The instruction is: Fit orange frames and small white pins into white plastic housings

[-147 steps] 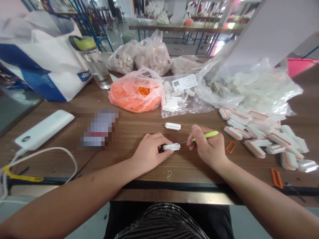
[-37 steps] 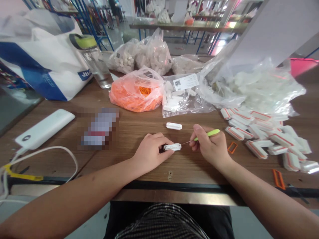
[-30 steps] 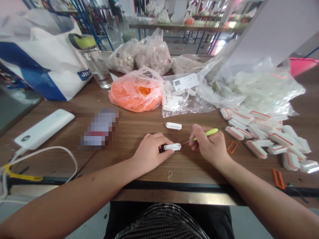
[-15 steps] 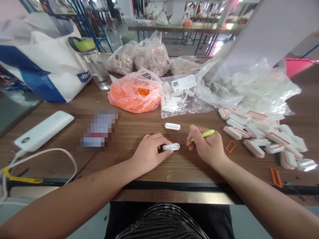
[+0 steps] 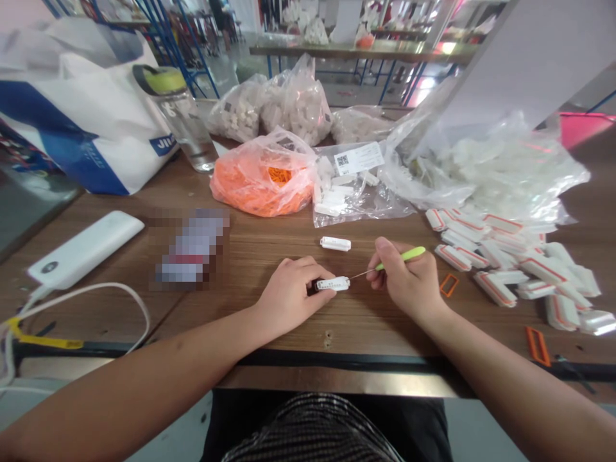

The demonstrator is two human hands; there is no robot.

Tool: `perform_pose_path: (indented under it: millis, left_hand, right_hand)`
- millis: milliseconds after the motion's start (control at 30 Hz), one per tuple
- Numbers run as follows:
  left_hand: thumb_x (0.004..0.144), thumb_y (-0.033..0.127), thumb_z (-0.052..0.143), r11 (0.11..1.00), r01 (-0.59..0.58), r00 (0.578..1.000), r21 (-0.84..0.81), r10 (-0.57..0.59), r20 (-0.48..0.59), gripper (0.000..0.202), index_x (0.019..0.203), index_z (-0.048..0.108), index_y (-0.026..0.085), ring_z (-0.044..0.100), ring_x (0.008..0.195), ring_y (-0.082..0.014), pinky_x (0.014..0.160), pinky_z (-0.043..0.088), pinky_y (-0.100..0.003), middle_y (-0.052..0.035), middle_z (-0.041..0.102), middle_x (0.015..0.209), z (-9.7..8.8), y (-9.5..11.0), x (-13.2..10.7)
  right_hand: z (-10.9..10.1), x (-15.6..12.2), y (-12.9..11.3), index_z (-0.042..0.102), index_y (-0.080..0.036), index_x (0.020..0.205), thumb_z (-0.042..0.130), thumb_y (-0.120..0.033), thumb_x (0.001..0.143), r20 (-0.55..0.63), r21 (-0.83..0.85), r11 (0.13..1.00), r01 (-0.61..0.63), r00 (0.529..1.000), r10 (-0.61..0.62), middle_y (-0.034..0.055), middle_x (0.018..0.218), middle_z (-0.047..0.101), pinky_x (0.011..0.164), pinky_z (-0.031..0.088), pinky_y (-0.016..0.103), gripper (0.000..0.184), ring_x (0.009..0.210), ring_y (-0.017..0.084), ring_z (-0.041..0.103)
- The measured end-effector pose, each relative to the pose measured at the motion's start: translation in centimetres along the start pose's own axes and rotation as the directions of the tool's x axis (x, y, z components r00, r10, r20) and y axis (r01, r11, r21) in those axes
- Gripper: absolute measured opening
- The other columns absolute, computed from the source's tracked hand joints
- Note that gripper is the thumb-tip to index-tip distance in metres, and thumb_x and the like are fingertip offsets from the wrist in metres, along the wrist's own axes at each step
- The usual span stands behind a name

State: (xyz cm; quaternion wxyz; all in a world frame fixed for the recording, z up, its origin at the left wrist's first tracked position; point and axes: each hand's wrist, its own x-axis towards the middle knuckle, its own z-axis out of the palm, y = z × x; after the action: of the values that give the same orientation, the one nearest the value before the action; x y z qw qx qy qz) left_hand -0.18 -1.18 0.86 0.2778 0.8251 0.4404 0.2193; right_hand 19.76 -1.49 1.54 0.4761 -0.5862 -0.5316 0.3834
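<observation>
My left hand (image 5: 294, 290) is closed on a small white plastic connector housing (image 5: 333, 283), pinching its left end between thumb and fingers just above the table. Dark slots run along its upper face. In my right hand (image 5: 408, 277) is a thin metal pick with a lime-green handle (image 5: 402, 258), held like a pen. The pick's tip points left and reaches the right end of the housing; whether it touches I cannot tell. Another white housing (image 5: 335, 244) lies on the table just beyond my left hand.
Several white housings with orange seals (image 5: 522, 263) are heaped at the right. Loose orange seals (image 5: 449, 285) lie nearby. Behind are a bag of orange parts (image 5: 262, 179) and clear bags (image 5: 293, 106). A bottle (image 5: 185, 122), power bank (image 5: 86, 247) and blurred phone (image 5: 192, 247) sit left.
My right hand has shifted slightly right with the pick, so more of its metal shaft shows between hand and housing. The left hand keeps its hold. The whole view has moved slightly.
</observation>
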Motion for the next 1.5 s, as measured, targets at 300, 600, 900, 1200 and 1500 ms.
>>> perform_pose_path:
  millis: [300,600,900,1200,1500]
  left_hand:
    - [0.082,0.026,0.068,1.0,-0.001,1.0,0.001,0.001,-0.004,0.011,0.092,0.07,0.024,0.057,0.07,-0.0143,0.076,0.038,-0.034,0.0015,0.065,0.081,0.04,0.01,-0.14]
    - [0.081,0.026,0.068,1.0,-0.001,1.0,-0.003,0.001,-0.009,0.011,0.092,0.07,0.024,0.057,0.07,-0.0141,0.077,0.038,-0.034,0.0017,0.065,0.081,0.04,0.01,-0.09]
    - [0.082,0.026,0.068,1.0,0.011,1.0,0.008,-0.011,0.004,0.012,0.093,0.071,0.024,0.057,0.07,-0.0145,0.076,0.038,-0.035,0.0011,0.065,0.082,0.05,0.05,-0.05]
    - [0.083,0.026,0.066,1.0,-0.003,1.0,0.002,0.003,-0.004,0.012,0.094,0.07,0.024,0.057,0.071,-0.0147,0.076,0.037,-0.035,0.0016,0.064,0.081,0.13,0.06,-0.15]
    - [0.083,0.026,0.066,1.0,-0.002,1.0,-0.002,0.002,0.001,0.012,0.094,0.07,0.025,0.057,0.073,-0.0148,0.076,0.036,-0.035,0.0019,0.064,0.082,0.06,-0.01,-0.2]
  right_hand:
    - [0.03,0.08,0.2,0.058,-0.016,0.055,0.052,-0.049,0.087,0.0,0.002,1.0,-0.007,1.0,0.007,0.0005,0.044,0.058,0.034,0.042,0.017,0.047,0.033,0.008,0.053]
    - [0.1,-0.1,0.09,0.058,-0.016,0.055,0.052,-0.048,0.087,-0.01,-0.014,1.0,-0.011,1.0,0.01,0.0002,0.043,0.057,0.034,0.042,0.017,0.046,0.033,0.008,0.052]
    - [0.18,-0.05,-0.26,0.059,-0.016,0.055,0.051,-0.048,0.087,-0.016,-0.065,0.998,-0.011,1.0,0.01,0.0007,0.043,0.058,0.034,0.041,0.017,0.046,0.034,0.008,0.053]
    - [0.51,-0.42,-0.37,0.057,-0.017,0.058,0.048,-0.046,0.09,0.005,-0.155,0.985,0.079,0.997,-0.079,-0.0001,0.046,0.058,0.038,0.044,0.018,0.044,0.038,0.009,0.056]
    - [0.29,-0.79,-0.45,0.058,-0.017,0.056,0.05,-0.045,0.089,0.013,-0.114,0.987,0.109,0.994,-0.108,-0.0001,0.047,0.058,0.038,0.045,0.018,0.044,0.039,0.009,0.056]
